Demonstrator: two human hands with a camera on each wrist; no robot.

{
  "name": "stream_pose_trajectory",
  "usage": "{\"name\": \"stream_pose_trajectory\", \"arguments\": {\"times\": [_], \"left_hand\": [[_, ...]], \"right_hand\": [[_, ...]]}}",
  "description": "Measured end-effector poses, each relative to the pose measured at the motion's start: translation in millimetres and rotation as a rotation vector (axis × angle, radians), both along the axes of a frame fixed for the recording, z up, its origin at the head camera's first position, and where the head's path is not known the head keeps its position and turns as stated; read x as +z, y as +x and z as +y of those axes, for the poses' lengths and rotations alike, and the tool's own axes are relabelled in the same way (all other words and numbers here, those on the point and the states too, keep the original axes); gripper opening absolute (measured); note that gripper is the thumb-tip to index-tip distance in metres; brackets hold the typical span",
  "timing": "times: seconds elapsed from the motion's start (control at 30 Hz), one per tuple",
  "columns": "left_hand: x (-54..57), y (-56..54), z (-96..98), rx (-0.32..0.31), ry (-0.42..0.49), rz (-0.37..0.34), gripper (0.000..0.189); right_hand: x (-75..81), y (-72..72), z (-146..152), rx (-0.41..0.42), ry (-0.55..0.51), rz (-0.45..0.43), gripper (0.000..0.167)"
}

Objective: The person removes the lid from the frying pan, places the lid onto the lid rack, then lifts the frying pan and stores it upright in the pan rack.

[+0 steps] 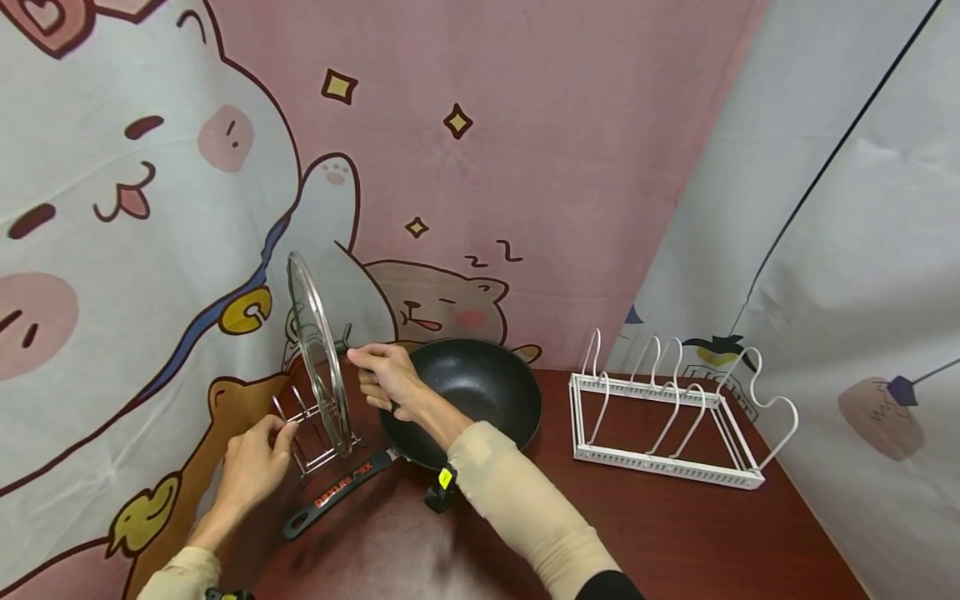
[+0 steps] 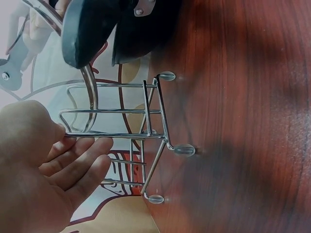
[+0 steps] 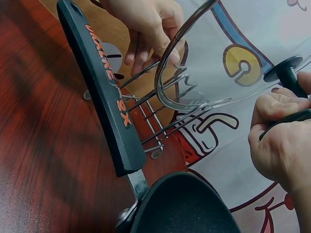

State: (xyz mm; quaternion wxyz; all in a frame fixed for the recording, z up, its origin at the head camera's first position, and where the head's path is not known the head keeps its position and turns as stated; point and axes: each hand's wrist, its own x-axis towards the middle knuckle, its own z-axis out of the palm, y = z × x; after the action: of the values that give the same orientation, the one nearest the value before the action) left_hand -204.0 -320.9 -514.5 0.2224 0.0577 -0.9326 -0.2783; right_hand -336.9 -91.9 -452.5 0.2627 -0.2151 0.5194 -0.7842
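Note:
A glass pot lid (image 1: 325,329) with a metal rim stands on edge in a small chrome wire rack (image 1: 318,459) at the left. My right hand (image 1: 393,379) grips the lid by its black knob (image 3: 285,73), fingers curled around it. On the rack's near side, my left hand (image 1: 253,462) pinches one of the wire loops between thumb and fingers. In the left wrist view, the lid's rim (image 2: 91,92) sits between the upright wires, and the left hand (image 2: 53,167) holds a wire's end.
A black frying pan (image 1: 480,387) lies beneath my right forearm, its handle (image 1: 341,492) pointing left, in front of the wire rack. Farther right stands a white rack (image 1: 667,475) with upright wire dividers. Printed curtains (image 1: 570,167) hang behind the dark red table (image 1: 675,542).

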Motion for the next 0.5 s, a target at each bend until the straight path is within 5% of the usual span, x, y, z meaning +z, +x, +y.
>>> {"name": "stream_pose_trajectory", "arguments": {"times": [0.5], "left_hand": [[0.6, -0.3, -1.1, -0.010, -0.001, -0.012, 0.023]], "right_hand": [[-4.9, 0.0, -7.3, -0.009, 0.021, -0.038, 0.013]]}}
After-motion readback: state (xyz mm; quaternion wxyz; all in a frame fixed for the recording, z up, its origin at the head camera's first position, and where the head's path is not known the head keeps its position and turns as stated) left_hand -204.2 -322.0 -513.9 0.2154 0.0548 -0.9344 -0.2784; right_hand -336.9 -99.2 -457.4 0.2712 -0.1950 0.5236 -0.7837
